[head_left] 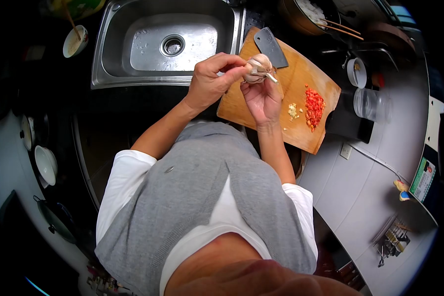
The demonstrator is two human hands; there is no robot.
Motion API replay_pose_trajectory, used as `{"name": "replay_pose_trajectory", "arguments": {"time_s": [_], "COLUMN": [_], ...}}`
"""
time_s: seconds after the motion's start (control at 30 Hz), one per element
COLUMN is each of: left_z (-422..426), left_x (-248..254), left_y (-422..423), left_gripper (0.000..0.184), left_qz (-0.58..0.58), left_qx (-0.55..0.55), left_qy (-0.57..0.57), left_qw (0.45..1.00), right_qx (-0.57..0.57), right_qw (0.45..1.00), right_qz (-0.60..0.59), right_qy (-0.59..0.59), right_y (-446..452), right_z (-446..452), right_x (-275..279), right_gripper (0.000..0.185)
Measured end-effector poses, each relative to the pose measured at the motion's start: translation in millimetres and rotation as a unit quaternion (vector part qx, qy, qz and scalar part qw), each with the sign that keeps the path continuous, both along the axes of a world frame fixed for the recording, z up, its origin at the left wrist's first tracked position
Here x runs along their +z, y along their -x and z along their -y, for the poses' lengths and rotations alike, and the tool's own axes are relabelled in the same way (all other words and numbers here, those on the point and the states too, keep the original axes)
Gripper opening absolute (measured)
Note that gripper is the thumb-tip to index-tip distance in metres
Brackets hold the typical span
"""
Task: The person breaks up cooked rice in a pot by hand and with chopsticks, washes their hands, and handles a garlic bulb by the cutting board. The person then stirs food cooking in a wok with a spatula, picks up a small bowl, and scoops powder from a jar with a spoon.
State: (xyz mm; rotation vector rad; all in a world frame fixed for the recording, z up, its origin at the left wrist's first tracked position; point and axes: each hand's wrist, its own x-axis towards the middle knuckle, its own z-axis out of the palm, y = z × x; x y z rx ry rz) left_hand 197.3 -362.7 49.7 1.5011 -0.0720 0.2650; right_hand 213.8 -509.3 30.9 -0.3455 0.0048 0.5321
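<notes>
A garlic bulb (259, 68) with papery skin and a short pale stem is held up over the wooden cutting board (293, 54). My right hand (262, 102) supports the bulb from below, its fingers curled around it and partly hidden. With thumb and forefinger, my left hand (209, 81) pinches the bulb's left side, at a clove or its skin. Behind the bulb, a cleaver blade (270, 47) lies flat on the board. Chopped red chili (314, 108) is piled at the board's right, beside a little minced garlic (293, 111).
A steel sink (133, 54) lies ahead on the left. Right of the board stand a small white bowl (356, 74) and a clear glass jar (370, 103). Chopsticks (340, 28) rest across a pot (301, 19) of white food. Another bowl (76, 42) sits left of the sink.
</notes>
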Motion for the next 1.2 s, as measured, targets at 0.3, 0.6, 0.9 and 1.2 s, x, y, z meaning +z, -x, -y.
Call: {"name": "replay_pose_trajectory", "arguments": {"time_s": [0.3, 0.6, 0.9, 1.2], "left_z": [-5.3, 5.1, 16.9, 52.4], "left_x": [-0.4, -15.3, -46.4, -61.7], "left_y": [-3.6, -8.4, -29.7, -29.3], "left_gripper": [0.016, 0.008, 0.014, 0.014], "left_qz": [0.046, -0.128, -0.205, -0.255], "left_qx": [0.044, 0.008, 0.035, 0.082], "left_qy": [-0.131, 0.112, 0.248, 0.232], "left_qw": [0.989, 0.985, 0.946, 0.935], "right_qx": [-0.129, -0.061, 0.015, -0.356], "right_qw": [0.951, 0.984, 0.954, 0.888], "right_qz": [0.109, 0.03, -0.192, 0.051], "right_qy": [0.257, 0.166, -0.229, 0.286], "right_y": [3.7, -4.6, -13.1, -132.0], "right_z": [-5.8, 19.3, 78.3, 264.7], "right_x": [10.3, -1.4, -10.4, -30.9], "right_gripper": [0.034, 0.036, 0.035, 0.024]}}
